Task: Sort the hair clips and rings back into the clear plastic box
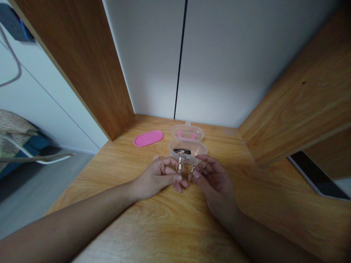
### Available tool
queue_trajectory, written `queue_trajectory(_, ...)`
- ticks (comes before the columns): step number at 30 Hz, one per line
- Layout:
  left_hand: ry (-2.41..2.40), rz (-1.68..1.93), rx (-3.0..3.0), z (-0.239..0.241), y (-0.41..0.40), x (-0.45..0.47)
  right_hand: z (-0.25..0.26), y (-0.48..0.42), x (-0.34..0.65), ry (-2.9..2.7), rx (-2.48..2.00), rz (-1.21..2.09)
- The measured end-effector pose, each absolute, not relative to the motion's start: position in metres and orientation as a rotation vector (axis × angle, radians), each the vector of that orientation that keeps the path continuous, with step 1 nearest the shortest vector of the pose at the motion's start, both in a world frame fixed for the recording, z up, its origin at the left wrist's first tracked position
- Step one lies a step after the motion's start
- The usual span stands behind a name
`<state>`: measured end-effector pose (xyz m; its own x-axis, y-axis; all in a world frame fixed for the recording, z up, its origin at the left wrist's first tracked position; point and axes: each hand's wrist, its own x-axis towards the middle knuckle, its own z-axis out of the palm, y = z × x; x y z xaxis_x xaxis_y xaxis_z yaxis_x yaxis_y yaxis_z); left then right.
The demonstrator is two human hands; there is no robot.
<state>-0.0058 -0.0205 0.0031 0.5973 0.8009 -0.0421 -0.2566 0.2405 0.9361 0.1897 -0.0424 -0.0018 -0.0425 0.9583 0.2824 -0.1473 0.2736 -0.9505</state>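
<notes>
My left hand [161,175] pinches a small shiny rose-gold metal clip with wire loops [180,166] between thumb and fingers. My right hand [216,182] grips a similar metal clip [193,169], tilted, close beside the first. Both clips are too small to make out fully. Just beyond the fingers stands an opened clear oval plastic box [203,149], its near rim partly covered by the clips and fingers. Inside it lies a black snap hair clip [182,151]. Behind my left hand a small pinkish metal piece [156,158] rests on the wood, partly hidden.
The box's hinged clear lid [201,133], with a pink strip [187,136], lies folded back toward the white panel [219,73]. A pink oval tray [148,138] lies left of the box on the wooden table [153,226]. At the right is a dark-screened phone [315,173].
</notes>
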Motion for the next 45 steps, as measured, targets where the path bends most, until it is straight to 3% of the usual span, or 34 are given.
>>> queue_trajectory(31,0.600,0.721,1.090,0.0031,-0.0227,-0.0060,-0.0093,-0.0467,0.1932,-1.528,-0.801,1.009)
queue_trajectory(45,0.594,0.734,1.099,0.0034,-0.0224,-0.0061,-0.0059,-0.0441,0.1918,-1.359,-0.955,0.929)
